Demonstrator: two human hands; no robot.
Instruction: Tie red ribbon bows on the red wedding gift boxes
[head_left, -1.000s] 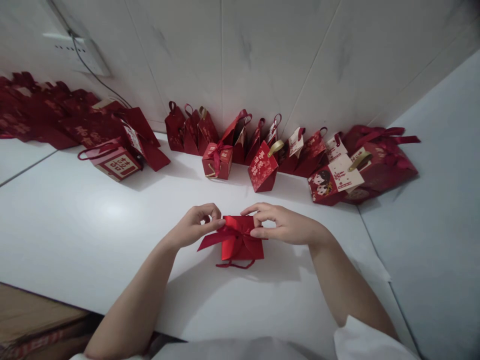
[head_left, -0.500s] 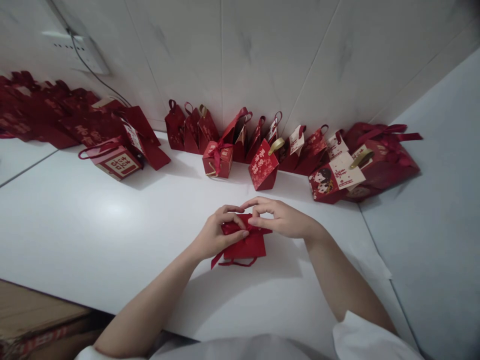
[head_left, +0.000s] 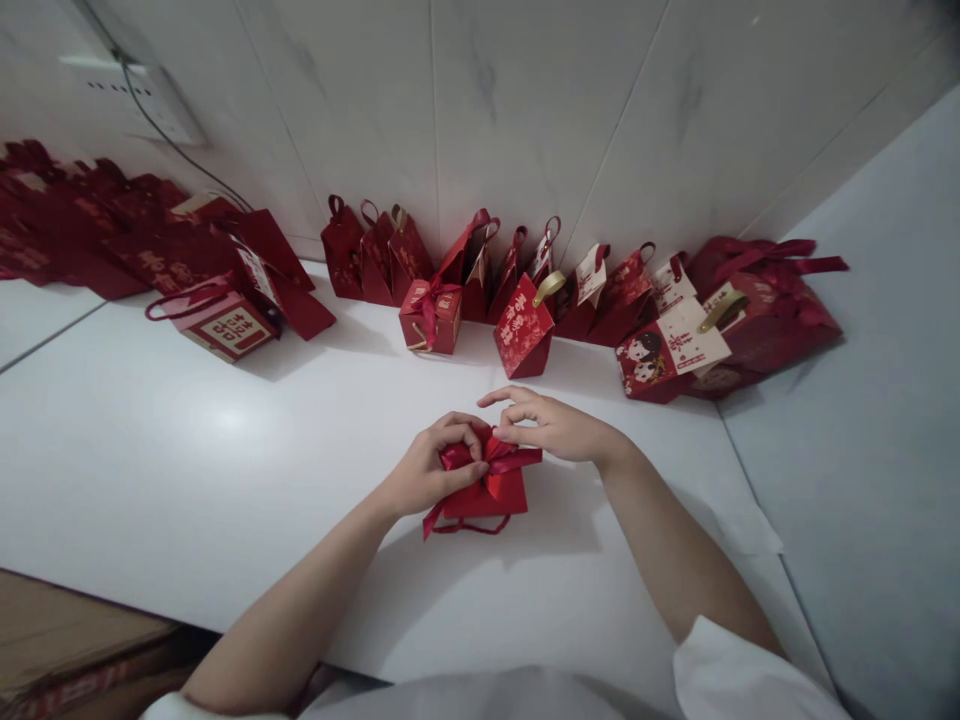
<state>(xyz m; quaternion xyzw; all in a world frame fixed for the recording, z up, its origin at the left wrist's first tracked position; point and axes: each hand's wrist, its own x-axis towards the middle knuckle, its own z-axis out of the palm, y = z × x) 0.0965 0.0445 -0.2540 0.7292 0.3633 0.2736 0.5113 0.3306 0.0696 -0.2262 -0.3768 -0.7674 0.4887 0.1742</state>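
On the white table in front of me lies a small red box (head_left: 502,497) with a cord handle along its near side. A dark red ribbon (head_left: 517,460) forms a bow on its top, one end sticking out right and another hanging at the lower left. My left hand (head_left: 442,465) pinches the bow's left part between thumb and fingers. At the bow's upper right is my right hand (head_left: 551,425), its thumb and a finger closed on a ribbon loop, with the index finger stretched out to the left.
Along the tiled wall stands a row of red gift boxes (head_left: 525,330). More red bags (head_left: 82,230) crowd the back left, beside a pink-sided box (head_left: 225,322). A large ribboned bag (head_left: 787,320) is at the back right. Cardboard (head_left: 67,630) shows at the lower left.
The ribbon's right part has risen and spread more across the box top. My right hand has shifted slightly left and up, its index finger now apart from my left hand. The view has shifted slightly.
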